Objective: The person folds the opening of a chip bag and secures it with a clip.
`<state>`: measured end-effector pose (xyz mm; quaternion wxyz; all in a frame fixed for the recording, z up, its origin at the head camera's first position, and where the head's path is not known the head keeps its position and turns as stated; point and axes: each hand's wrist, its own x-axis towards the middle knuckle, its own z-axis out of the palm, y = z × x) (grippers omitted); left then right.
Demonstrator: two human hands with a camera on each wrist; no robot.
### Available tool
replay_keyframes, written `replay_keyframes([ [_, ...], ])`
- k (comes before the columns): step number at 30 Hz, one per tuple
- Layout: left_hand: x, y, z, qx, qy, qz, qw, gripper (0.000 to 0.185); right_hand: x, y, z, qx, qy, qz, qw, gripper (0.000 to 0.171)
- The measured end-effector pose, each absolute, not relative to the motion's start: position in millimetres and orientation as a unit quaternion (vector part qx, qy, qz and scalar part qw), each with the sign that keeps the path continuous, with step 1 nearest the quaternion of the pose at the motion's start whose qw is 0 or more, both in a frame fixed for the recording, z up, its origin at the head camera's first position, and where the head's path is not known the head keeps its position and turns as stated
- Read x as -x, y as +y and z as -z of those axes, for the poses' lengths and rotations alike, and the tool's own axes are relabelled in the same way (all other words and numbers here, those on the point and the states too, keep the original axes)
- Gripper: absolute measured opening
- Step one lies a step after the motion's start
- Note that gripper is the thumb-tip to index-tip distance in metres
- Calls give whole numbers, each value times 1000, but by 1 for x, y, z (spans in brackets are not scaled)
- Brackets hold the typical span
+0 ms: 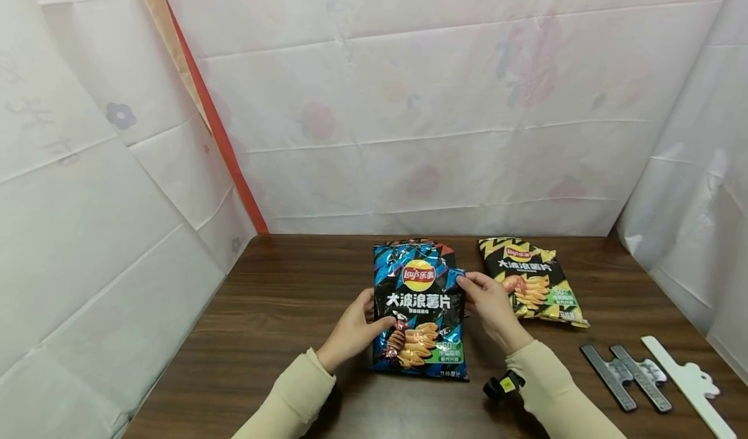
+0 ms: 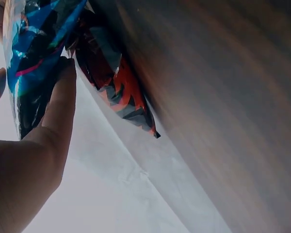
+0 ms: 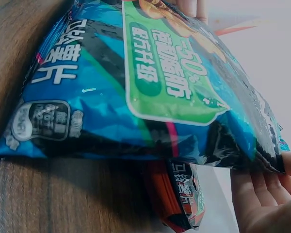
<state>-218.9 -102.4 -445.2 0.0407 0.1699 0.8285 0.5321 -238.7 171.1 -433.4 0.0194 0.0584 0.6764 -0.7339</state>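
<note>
Blue bag: you had the blue chip bag (image 1: 419, 309) sitting mid-bench, a bit toward you, lifted slightly off the wood between both hands.
Left hand: your left hand (image 1: 352, 330) was clamped on the bag's left edge, thumb on the printed front, the other fingers tucked behind. The left wrist view showed a finger (image 2: 58, 104) pressed flat to the foil.
Right hand: your right hand (image 1: 489, 306) pinched the upper right edge of the same bag, fingertips curled over the rim. In the right wrist view your fingers (image 3: 262, 194) sat just under the bag's far end.
Red bag: there was a red chip bag (image 1: 442, 252) tucked right under and behind the blue one, only its top corner peeking out on the head view. Both wrist views showed it wedged beneath, touching the blue bag.
Yellow bag: a yellow chip bag (image 1: 534, 281) lay flat just past your right hand, close to your knuckles, can't tell if it touched them.
Clips: two grey sealing clips (image 1: 626, 375) and one white sealing clip (image 1: 686, 384) lay side by side near the right front of the bench, well apart from the bags.
Black gadget: a small black wrist-mounted device (image 1: 502, 386) hung off your right sleeve, low over the wood.
Bench: dark wood bench (image 1: 280, 309), boxed in by white sheeting (image 1: 409, 101) on three sides.
</note>
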Motion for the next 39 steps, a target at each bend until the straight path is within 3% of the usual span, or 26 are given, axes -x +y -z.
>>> replay_keyframes([
  [5, 220, -109, 437, -146, 837, -527, 19, 59, 237, 171, 433, -58, 668, 742, 25, 14],
  [10, 226, -115, 425, -129, 831, -541, -23, 48, 235, 170, 432, -61, 667, 742, 23, 13],
  [18, 236, -119, 392, -152, 833, -525, -91, 43, 233, 169, 428, -51, 672, 739, 21, 14],
  [39, 266, -66, 346, -289, 854, -422, -97, 47, 226, 168, 424, -33, 671, 741, 0, 12],
])
